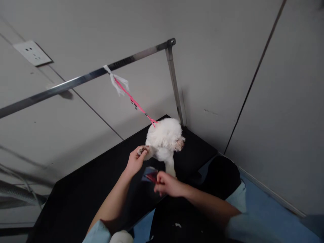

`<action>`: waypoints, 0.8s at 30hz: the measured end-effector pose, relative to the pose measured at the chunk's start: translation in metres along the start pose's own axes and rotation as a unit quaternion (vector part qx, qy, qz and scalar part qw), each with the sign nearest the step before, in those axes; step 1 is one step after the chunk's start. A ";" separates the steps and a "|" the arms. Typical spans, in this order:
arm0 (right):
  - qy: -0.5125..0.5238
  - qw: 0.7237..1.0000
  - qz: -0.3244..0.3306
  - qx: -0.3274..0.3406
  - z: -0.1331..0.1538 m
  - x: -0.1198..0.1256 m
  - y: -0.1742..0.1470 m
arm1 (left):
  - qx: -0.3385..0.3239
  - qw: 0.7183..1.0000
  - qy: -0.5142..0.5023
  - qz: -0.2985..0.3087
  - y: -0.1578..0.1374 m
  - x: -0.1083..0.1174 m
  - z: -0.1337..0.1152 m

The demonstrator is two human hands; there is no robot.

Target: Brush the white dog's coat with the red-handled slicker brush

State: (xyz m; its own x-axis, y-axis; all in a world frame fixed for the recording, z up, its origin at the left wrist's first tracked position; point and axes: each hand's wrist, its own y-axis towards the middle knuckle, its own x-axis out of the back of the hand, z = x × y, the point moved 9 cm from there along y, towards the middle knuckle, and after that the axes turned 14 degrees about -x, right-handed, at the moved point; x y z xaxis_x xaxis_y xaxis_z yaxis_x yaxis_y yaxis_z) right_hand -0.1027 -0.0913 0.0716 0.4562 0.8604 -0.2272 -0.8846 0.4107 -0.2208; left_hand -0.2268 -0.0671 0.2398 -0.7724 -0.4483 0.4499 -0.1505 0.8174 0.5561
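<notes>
Our left hand (136,158) is closed on a raised paw (143,151) of the white dog (165,133), thumb on the near side, the dark underside of the paw showing beside the thumb. The dog is just beyond that hand and to its right, on the far end of the black table (101,182), close to the corner of the wall. Our right hand (165,184) is curled around the dark red handle of a tool (152,175); its flat head is blurred, so we cannot tell exactly what it is. The tool points left, below the held paw and near our left hand. The dog's other foreleg (170,166) comes down just behind our right hand, and we cannot tell whether the two touch. From the dog's neck area a pink lead (136,104) slants up and left to the metal bar (83,78), where a white strip (117,81) hangs knotted beside it
</notes>
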 end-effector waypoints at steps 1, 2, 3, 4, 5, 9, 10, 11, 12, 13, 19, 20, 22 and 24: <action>0.005 0.998 -0.042 0.053 0.020 0.010 0.010 | 0.011 1.000 -0.010 -0.005 -0.001 0.001 0.000; 0.003 0.992 -0.082 0.096 0.034 0.020 0.017 | 0.019 1.000 -0.012 -0.018 -0.002 0.004 0.001; -0.005 0.985 -0.119 0.123 0.040 0.028 0.023 | 0.022 0.999 -0.007 -0.038 -0.004 0.009 0.000; -0.018 0.980 -0.148 0.134 0.040 0.034 0.028 | 0.020 0.998 0.002 -0.060 -0.006 0.015 -0.001; -0.033 0.977 -0.169 0.126 0.034 0.038 0.033 | 0.017 0.997 0.009 -0.079 -0.008 0.021 -0.002; -0.109 0.974 -0.190 0.054 0.008 0.035 0.040 | 0.017 0.994 0.011 -0.112 -0.008 0.036 -0.004; -0.135 0.970 -0.187 0.074 0.016 0.031 0.039 | 0.019 0.994 0.009 -0.110 -0.007 0.038 -0.004; -0.161 0.962 -0.190 0.110 0.029 0.027 0.036 | 0.021 0.994 0.008 -0.108 -0.006 0.038 -0.005; -0.187 0.950 -0.200 0.150 0.045 0.024 0.034 | 0.022 0.994 0.007 -0.107 -0.005 0.039 -0.005; -0.213 0.935 -0.218 0.179 0.059 0.023 0.033 | 0.022 0.994 0.006 -0.110 -0.004 0.040 -0.006; -0.314 0.902 -0.295 0.033 0.047 0.038 0.048 | 0.012 0.991 0.007 -0.136 0.000 0.047 -0.012; -0.319 0.904 -0.281 0.040 0.047 0.034 0.047 | 0.013 0.991 0.008 -0.132 -0.001 0.047 -0.012; -0.335 0.901 -0.249 0.115 0.066 0.021 0.039 | 0.013 0.992 0.011 -0.128 -0.003 0.047 -0.010; -0.365 0.884 -0.229 0.180 0.091 0.013 0.029 | 0.014 0.990 0.007 -0.137 -0.008 0.051 -0.005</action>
State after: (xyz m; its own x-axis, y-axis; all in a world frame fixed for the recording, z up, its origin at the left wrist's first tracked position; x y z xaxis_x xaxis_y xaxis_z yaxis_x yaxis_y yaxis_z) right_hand -0.1311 -0.0408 0.1486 0.7067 0.4898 0.5105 -0.6565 0.7230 0.2153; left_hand -0.2622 -0.0980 0.2618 -0.6913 -0.6597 0.2948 -0.3700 0.6737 0.6397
